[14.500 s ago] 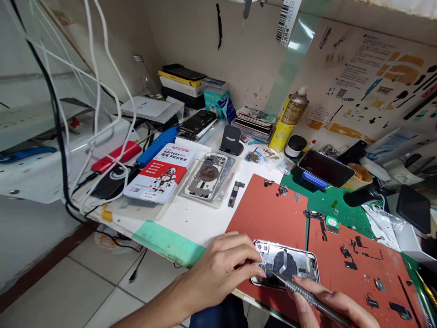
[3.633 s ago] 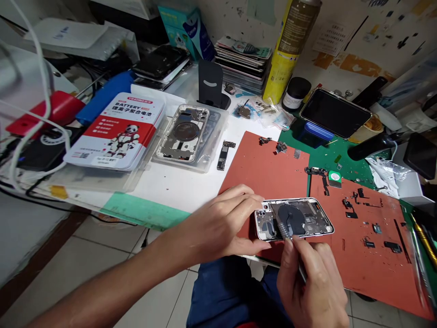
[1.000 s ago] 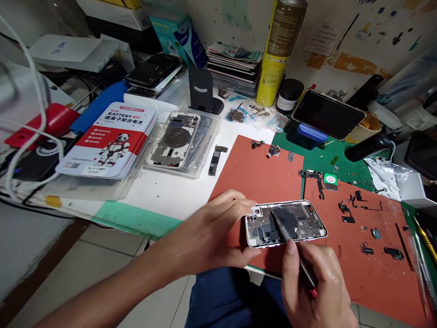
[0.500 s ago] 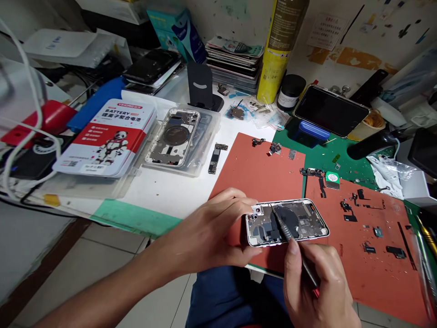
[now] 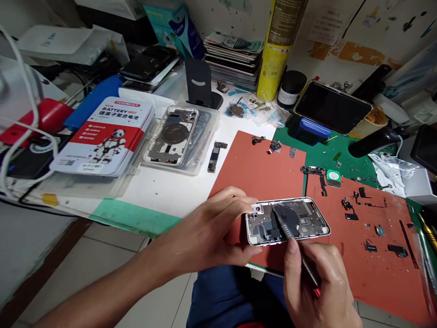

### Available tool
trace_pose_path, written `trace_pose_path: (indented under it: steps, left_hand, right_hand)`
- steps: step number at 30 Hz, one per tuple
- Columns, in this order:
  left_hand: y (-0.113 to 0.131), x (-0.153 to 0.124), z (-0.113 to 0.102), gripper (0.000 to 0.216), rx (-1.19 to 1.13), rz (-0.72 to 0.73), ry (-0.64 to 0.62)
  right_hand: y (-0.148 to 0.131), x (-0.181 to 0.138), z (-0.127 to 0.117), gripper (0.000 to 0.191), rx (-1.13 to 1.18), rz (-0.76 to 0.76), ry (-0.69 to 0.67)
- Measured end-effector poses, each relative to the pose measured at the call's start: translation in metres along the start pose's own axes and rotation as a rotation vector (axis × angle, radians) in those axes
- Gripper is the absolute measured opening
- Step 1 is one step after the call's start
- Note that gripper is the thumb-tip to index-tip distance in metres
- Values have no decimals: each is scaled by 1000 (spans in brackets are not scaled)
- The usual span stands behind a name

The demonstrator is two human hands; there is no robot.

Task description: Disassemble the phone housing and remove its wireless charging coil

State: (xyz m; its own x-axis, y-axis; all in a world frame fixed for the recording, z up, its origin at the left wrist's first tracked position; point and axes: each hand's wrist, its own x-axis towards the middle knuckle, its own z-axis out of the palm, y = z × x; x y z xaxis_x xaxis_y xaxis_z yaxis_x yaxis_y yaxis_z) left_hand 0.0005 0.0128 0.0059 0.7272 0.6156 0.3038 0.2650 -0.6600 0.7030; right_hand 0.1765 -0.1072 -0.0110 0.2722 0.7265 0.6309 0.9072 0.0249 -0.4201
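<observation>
An opened phone housing (image 5: 309, 223) with a white frame and a dark round coil patch is held over the red-brown mat near the front edge of the table. My left hand (image 5: 221, 228) grips its left end, fingers on the upper edge by the camera holes and thumb along the lower edge. In my right hand (image 5: 319, 282) is a slim tool with a ridged grey metal shaft, a screwdriver or pry tool (image 5: 286, 230). Its thin tip points to the housing's upper inner edge; whether it touches cannot be made out. The handle is mostly hidden by my fingers.
Small phone parts (image 5: 370, 246) lie scattered on the right mat (image 5: 378, 282). Left of the mats lies a logic board (image 5: 217, 157). A second phone housing (image 5: 170, 135) rests on a plastic case beside a battery box (image 5: 104, 139). Behind stand a yellow can (image 5: 271, 68) and a propped phone (image 5: 332, 107).
Hands, tool and housing keep almost the same pose. The view has shifted slightly, so the background sits a little differently.
</observation>
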Motion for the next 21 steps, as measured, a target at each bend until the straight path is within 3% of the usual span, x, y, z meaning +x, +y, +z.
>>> trace_pose_path:
  steps: [8, 15, 21]
  left_hand:
    - [-1, 0, 0, 47, -19, 4, -1]
    - [-3, -2, 1, 50, -24, 4, -5]
    - [-3, -2, 1, 50, -19, 8, -3]
  right_hand:
    - [5, 10, -4, 28, 11, -219, -67]
    - [7, 8, 0, 26, 37, -299, 1]
    - [14, 7, -6, 24, 32, -319, -53]
